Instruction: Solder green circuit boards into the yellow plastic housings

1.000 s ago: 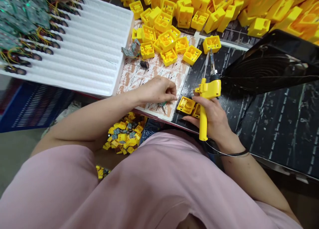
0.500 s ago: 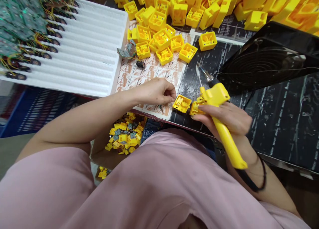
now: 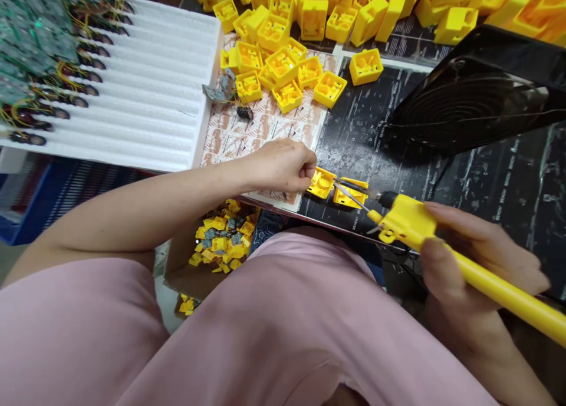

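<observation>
My right hand (image 3: 481, 256) is wrapped round a yellow soldering gun (image 3: 409, 220), whose metal tip and thin feed tube point left over two small open yellow cases. The tip is at the left case (image 3: 321, 182), near its right edge. The right case (image 3: 349, 195) lies partly under the tip. My left hand (image 3: 292, 164) is closed beside the left case, fingertips at its left edge; whatever they pinch is too small to make out.
Many yellow housings (image 3: 283, 64) are heaped at the back. A black fan (image 3: 469, 99) stands at the right. On the left, a white ribbed tray (image 3: 154, 88) holds green circuit boards (image 3: 35, 40). A box of yellow parts (image 3: 221, 241) sits below the table edge.
The soldering gun has swung from pointing up and away to pointing left over the cases. My right hand has moved right and nearer to me, off the right case. My left hand has barely moved.
</observation>
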